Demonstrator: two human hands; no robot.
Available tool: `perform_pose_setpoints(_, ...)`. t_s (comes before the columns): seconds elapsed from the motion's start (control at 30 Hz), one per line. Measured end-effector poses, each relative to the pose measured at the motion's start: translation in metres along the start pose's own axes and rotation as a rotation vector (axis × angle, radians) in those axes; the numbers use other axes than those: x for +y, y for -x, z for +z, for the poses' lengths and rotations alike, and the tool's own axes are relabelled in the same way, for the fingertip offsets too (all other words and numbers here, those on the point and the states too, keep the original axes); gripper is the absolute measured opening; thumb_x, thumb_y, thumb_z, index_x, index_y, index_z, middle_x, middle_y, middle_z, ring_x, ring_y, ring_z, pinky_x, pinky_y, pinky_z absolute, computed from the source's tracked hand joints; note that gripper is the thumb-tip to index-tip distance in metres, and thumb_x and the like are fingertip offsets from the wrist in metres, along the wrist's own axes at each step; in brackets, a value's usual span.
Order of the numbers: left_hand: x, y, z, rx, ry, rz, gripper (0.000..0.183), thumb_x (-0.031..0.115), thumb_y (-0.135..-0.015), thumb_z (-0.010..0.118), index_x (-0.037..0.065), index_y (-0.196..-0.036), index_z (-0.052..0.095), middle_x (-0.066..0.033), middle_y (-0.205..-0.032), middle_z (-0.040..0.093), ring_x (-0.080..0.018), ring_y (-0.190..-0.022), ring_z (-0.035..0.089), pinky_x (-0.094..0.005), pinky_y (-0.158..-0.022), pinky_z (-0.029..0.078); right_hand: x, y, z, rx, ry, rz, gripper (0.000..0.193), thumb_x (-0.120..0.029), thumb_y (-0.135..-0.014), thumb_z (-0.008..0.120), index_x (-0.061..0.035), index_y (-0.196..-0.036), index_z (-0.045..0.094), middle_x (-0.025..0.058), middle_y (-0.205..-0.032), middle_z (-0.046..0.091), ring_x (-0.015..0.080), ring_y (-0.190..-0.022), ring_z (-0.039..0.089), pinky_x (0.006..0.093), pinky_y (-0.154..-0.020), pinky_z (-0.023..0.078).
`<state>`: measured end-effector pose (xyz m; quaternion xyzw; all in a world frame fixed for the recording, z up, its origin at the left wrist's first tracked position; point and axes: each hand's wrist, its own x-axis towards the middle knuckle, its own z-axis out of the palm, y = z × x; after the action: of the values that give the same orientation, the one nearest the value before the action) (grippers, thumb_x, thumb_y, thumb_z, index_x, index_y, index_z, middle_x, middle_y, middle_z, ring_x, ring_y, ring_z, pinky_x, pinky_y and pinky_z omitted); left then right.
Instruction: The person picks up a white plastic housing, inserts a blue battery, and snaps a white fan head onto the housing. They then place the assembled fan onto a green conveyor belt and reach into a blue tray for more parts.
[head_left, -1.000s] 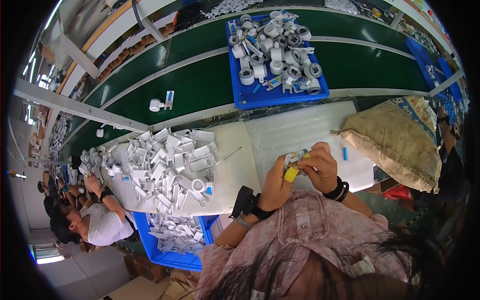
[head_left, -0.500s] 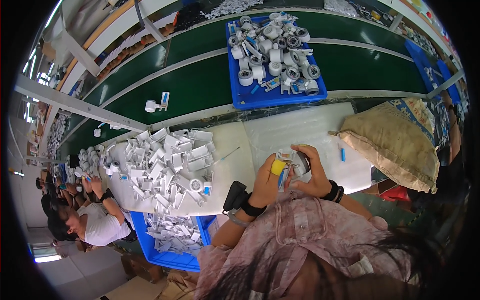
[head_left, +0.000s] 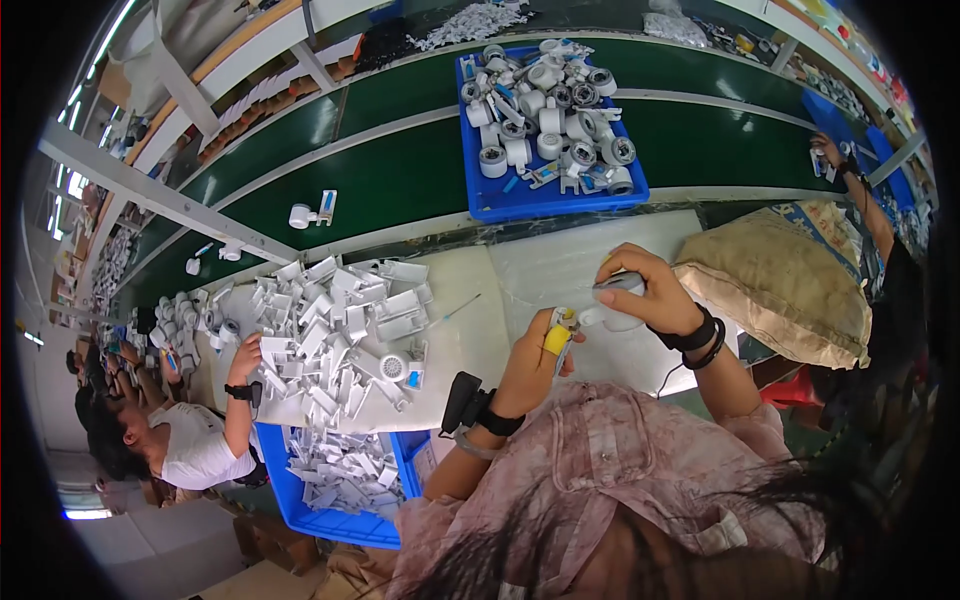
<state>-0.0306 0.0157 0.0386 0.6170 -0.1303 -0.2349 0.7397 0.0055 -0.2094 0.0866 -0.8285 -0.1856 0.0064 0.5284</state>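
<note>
My left hand (head_left: 535, 362), with yellow tape round its thumb, is closed on a small white plastic bracket (head_left: 569, 318). To the right and slightly higher, my right hand (head_left: 658, 292) grips a round white-and-grey plastic part (head_left: 615, 312) from above. The round part's lower end comes close to the bracket; I cannot tell whether they touch. A heap of white plastic brackets (head_left: 340, 320) lies on the table left of my hands. At its right edge sits a round perforated white part (head_left: 393, 367).
Beyond the table, a blue tray (head_left: 560, 207) full of round parts rests on a green conveyor (head_left: 400, 160). A brown sack (head_left: 780, 280) lies at right. Below the heap is a blue bin (head_left: 300, 505) of brackets. Co-workers' hands reach in at left (head_left: 246, 362) and far right (head_left: 828, 152).
My hands have parted; the right rose up and right with the round part, while the left kept the bracket. A co-worker's hand reached the heap, and another arm appeared at far right.
</note>
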Motion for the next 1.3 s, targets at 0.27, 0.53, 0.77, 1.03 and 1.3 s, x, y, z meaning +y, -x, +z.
perform_pose_setpoints(0.27, -0.006, 0.012, 0.005, 0.009, -0.126, 0.039, 0.025, 0.017, -0.099, 0.038, 0.004, -0.118, 0.046, -0.0075, -0.097, 0.062, -0.0114, -0.065, 0.056, -0.0255, -0.061, 0.046, -0.027, -0.056, 0.006, -0.382, 0.323, 0.215, 0.056, -0.051, -0.088, 0.054, 0.0012, -0.073, 0.066, 0.0126, -0.063, 0.06, 0.0227, -0.058, 0.056, 0.035, -0.056, 0.043)
perform_pose_setpoints(0.53, -0.029, 0.018, 0.003, 0.101, 0.109, -0.029, 0.027, 0.016, -0.098, 0.037, 0.003, -0.12, 0.045, -0.0087, -0.103, 0.061, -0.0106, -0.07, 0.056, -0.024, -0.063, 0.048, -0.005, -0.104, 0.04, -0.622, 0.516, 0.438, 0.083, -0.075, -0.08, 0.042, 0.0033, -0.074, 0.069, 0.0165, -0.068, 0.064, 0.0259, -0.056, 0.061, 0.0376, -0.054, 0.049)
perform_pose_setpoints(0.77, -0.046, 0.025, -0.008, 0.081, 0.285, -0.025, 0.028, 0.018, -0.097, 0.039, 0.003, -0.119, 0.048, -0.0102, -0.105, 0.061, -0.0117, -0.072, 0.057, -0.0248, -0.065, 0.049, -0.005, -0.122, 0.075, -0.796, 0.671, 0.416, 0.092, -0.08, -0.079, 0.036, 0.0047, -0.09, 0.07, 0.021, -0.089, 0.067, 0.0286, -0.072, 0.068, 0.0387, -0.064, 0.052)
perform_pose_setpoints(1.03, -0.063, 0.018, -0.026, 0.285, 0.269, -0.159, 0.04, 0.015, -0.092, 0.055, 0.003, -0.126, 0.037, -0.0142, -0.108, 0.063, -0.0175, -0.081, 0.063, -0.0296, -0.071, 0.053, 0.001, -0.137, 0.132, -0.888, 0.751, 0.479, 0.101, -0.086, -0.077, 0.021, 0.0016, -0.084, 0.071, 0.0213, -0.087, 0.067, 0.0333, -0.087, 0.064, 0.041, -0.078, 0.049)
perform_pose_setpoints(1.3, -0.068, 0.03, -0.059, 0.461, 0.62, -0.175, 0.046, 0.014, -0.087, 0.064, 0.005, -0.123, 0.037, -0.0115, -0.105, 0.059, -0.0211, -0.08, 0.066, -0.0295, -0.062, 0.053, -0.01, -0.144, 0.193, -1.003, 0.812, 0.36, 0.089, -0.075, -0.086, 0.018, -0.0043, -0.097, 0.071, 0.0193, -0.101, 0.067, 0.033, -0.097, 0.063, 0.0429, -0.085, 0.048)
